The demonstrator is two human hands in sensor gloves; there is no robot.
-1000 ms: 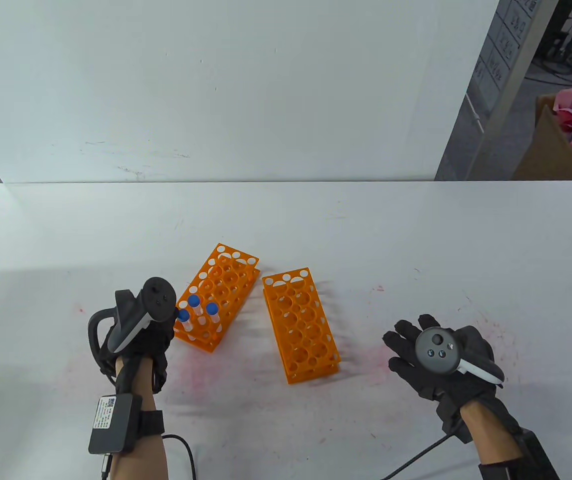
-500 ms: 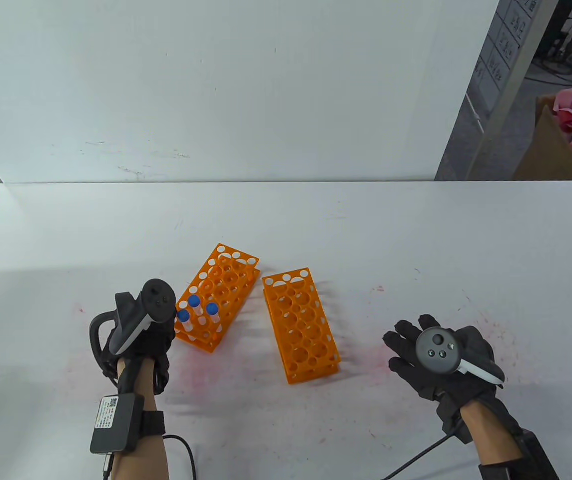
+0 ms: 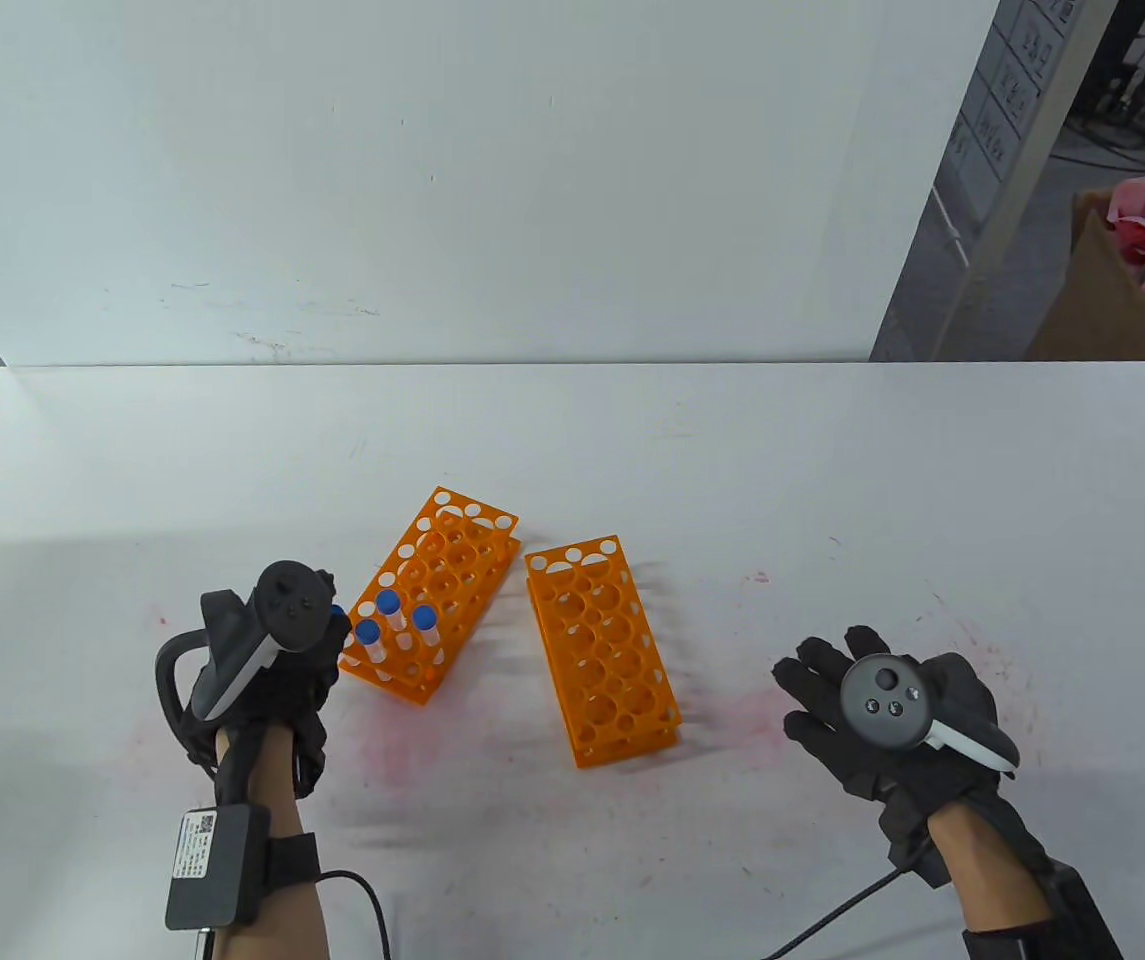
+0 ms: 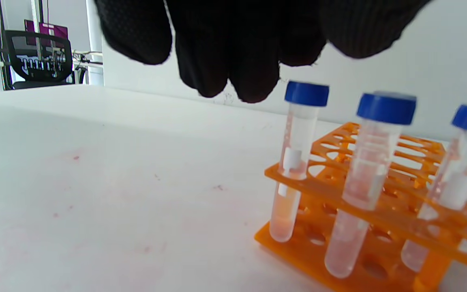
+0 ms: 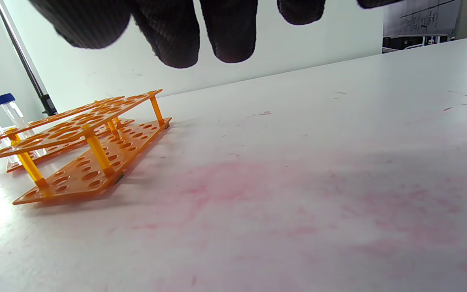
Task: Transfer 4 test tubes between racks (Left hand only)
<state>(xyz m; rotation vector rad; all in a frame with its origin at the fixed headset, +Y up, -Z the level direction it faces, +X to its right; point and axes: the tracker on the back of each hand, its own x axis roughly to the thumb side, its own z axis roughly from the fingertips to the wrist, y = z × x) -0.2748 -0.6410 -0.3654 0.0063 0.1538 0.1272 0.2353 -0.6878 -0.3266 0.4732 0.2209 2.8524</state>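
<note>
Tubes [image 3: 390,625] in left rack [image 3: 437,590]; 2nd rack [image 3: 600,645] just right.

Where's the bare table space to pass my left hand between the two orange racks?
Near you, bare table widens between the tube rack and the empty rack. Their far corners nearly touch, so that end is tight. The left hand crowds the blue-capped tubes.
</note>
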